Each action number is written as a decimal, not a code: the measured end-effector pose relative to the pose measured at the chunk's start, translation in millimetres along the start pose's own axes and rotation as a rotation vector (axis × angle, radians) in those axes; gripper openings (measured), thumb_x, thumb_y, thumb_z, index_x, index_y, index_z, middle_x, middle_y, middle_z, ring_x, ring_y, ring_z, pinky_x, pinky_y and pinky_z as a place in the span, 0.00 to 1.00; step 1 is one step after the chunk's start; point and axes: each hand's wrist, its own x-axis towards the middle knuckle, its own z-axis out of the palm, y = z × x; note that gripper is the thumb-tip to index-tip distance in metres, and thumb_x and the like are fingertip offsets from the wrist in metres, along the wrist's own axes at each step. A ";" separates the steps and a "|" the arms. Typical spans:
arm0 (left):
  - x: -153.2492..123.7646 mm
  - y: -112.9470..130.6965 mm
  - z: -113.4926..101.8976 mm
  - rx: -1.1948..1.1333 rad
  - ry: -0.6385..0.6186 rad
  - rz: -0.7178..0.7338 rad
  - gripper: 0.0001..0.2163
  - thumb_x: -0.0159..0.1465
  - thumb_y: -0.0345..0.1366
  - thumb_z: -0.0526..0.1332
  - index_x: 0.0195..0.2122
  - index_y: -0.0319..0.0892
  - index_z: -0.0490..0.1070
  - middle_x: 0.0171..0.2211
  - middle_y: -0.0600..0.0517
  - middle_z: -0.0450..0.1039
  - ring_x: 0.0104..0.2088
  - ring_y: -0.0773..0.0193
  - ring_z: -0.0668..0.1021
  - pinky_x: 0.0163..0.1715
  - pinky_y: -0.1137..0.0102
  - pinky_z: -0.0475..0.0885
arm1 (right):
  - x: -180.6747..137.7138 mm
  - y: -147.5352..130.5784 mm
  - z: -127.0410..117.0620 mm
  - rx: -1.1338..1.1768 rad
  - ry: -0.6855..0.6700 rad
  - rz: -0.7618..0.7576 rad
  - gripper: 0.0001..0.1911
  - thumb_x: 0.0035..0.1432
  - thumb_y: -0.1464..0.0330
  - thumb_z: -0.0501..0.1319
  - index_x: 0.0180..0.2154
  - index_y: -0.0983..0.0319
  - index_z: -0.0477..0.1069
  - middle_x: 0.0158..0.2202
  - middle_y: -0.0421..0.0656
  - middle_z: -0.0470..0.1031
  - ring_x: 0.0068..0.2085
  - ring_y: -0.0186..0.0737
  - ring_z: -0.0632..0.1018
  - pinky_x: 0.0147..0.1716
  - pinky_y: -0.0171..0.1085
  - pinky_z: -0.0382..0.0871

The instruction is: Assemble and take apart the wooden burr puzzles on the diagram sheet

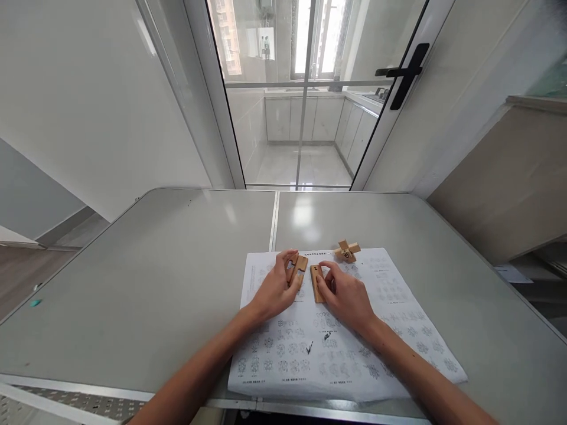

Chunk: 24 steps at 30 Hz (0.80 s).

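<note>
My left hand (275, 292) is closed around two notched wooden puzzle pieces (302, 265), side by side between thumb and fingers above the paper. My right hand (349, 295) pinches the right edge of a wooden puzzle piece marked 2 (315, 284), which stands lengthwise just right of the left hand's pieces, with a small gap between. Beyond the right hand, a cross-shaped wooden puzzle (347, 252) with a numeral on it rests at the far edge of the printed sheet (363, 383). Both hands are over this sheet of small diagrams.
A grey folding table (177, 283) with a centre seam lies under the sheet. Small dark marks or scraps (309, 348) show on the paper. A teal bit (35, 302) is near the table's left edge. Beyond the table stands a glass door with a black handle (405, 74).
</note>
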 end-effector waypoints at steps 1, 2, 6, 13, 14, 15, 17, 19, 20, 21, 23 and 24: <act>-0.5 1.5 0.2 0.024 -0.009 0.013 0.28 0.70 0.34 0.61 0.68 0.48 0.54 0.68 0.38 0.66 0.67 0.47 0.73 0.65 0.50 0.71 | 0.4 -0.3 -0.6 0.020 -0.005 0.009 0.17 0.73 0.58 0.55 0.55 0.59 0.72 0.30 0.42 0.80 0.27 0.44 0.78 0.29 0.40 0.65; -0.9 2.7 0.3 0.049 -0.018 0.028 0.29 0.69 0.34 0.63 0.69 0.48 0.54 0.68 0.38 0.66 0.66 0.46 0.74 0.64 0.51 0.72 | 0.7 -0.8 -1.4 0.048 -0.012 0.019 0.17 0.73 0.59 0.55 0.55 0.59 0.72 0.31 0.42 0.81 0.28 0.44 0.79 0.30 0.41 0.66; -2.4 4.2 -0.2 0.139 -0.055 0.101 0.36 0.66 0.38 0.67 0.70 0.48 0.50 0.68 0.37 0.66 0.66 0.45 0.74 0.63 0.51 0.73 | 1.7 -4.1 -4.9 0.189 -0.042 0.027 0.16 0.74 0.59 0.54 0.55 0.58 0.72 0.40 0.45 0.83 0.31 0.44 0.80 0.33 0.41 0.69; -2.8 -0.3 -2.4 0.242 -0.032 0.196 0.41 0.61 0.43 0.73 0.71 0.47 0.53 0.70 0.36 0.62 0.72 0.38 0.66 0.68 0.45 0.68 | 0.5 -5.2 -6.2 0.280 -0.133 -0.063 0.14 0.73 0.64 0.54 0.55 0.57 0.71 0.43 0.44 0.83 0.27 0.40 0.75 0.32 0.40 0.69; -2.5 -1.2 -3.1 0.252 -0.020 0.202 0.41 0.61 0.42 0.73 0.71 0.48 0.53 0.70 0.37 0.62 0.72 0.39 0.66 0.68 0.45 0.68 | 0.3 -4.6 -6.0 0.273 -0.137 -0.071 0.14 0.73 0.65 0.54 0.55 0.56 0.71 0.43 0.43 0.83 0.26 0.39 0.74 0.32 0.40 0.68; -2.1 -2.2 -3.8 0.265 -0.011 0.208 0.40 0.61 0.41 0.73 0.71 0.48 0.53 0.71 0.37 0.62 0.72 0.39 0.66 0.68 0.45 0.68 | 0.1 -3.9 -5.8 0.265 -0.142 -0.079 0.14 0.72 0.66 0.53 0.55 0.56 0.71 0.42 0.43 0.83 0.26 0.39 0.73 0.32 0.40 0.68; -1.0 -4.2 -5.5 0.305 -0.005 0.224 0.40 0.62 0.39 0.72 0.71 0.47 0.54 0.71 0.38 0.63 0.72 0.39 0.66 0.69 0.45 0.67 | -0.3 -2.8 -5.5 0.249 -0.158 -0.094 0.15 0.72 0.67 0.53 0.56 0.56 0.71 0.39 0.42 0.82 0.24 0.38 0.71 0.31 0.40 0.67; 0.0 -6.0 -6.9 0.372 -0.007 0.238 0.38 0.63 0.40 0.71 0.71 0.47 0.55 0.71 0.40 0.63 0.73 0.40 0.65 0.70 0.44 0.66 | -0.6 -2.6 -5.7 0.236 -0.172 -0.111 0.16 0.72 0.68 0.52 0.56 0.57 0.72 0.33 0.40 0.80 0.23 0.38 0.69 0.30 0.39 0.65; 0.5 -6.8 -7.5 0.412 -0.011 0.242 0.37 0.64 0.40 0.70 0.71 0.48 0.55 0.72 0.41 0.62 0.73 0.41 0.64 0.71 0.45 0.65 | -0.8 -3.0 -6.0 0.233 -0.176 -0.119 0.16 0.72 0.69 0.52 0.56 0.57 0.72 0.31 0.38 0.78 0.23 0.37 0.69 0.30 0.39 0.64; 1.0 -7.4 -7.9 0.452 -0.017 0.244 0.37 0.65 0.41 0.70 0.72 0.48 0.55 0.73 0.42 0.62 0.74 0.41 0.63 0.71 0.45 0.64 | -0.9 -3.6 -6.4 0.231 -0.177 -0.126 0.16 0.71 0.69 0.52 0.56 0.57 0.72 0.29 0.37 0.76 0.22 0.37 0.68 0.29 0.38 0.64; 1.8 -8.0 -8.5 0.520 -0.038 0.245 0.36 0.67 0.43 0.68 0.73 0.48 0.54 0.74 0.44 0.60 0.75 0.43 0.61 0.72 0.46 0.63 | -0.9 -5.4 -7.3 0.226 -0.173 -0.133 0.16 0.71 0.69 0.52 0.55 0.57 0.72 0.28 0.36 0.74 0.22 0.36 0.69 0.29 0.37 0.63; 2.1 -8.1 -8.8 0.543 -0.051 0.247 0.36 0.68 0.43 0.67 0.74 0.49 0.53 0.74 0.45 0.60 0.75 0.43 0.61 0.73 0.46 0.63 | -0.8 -6.4 -7.7 0.225 -0.171 -0.134 0.16 0.71 0.70 0.51 0.56 0.57 0.72 0.28 0.36 0.74 0.23 0.36 0.69 0.29 0.37 0.64</act>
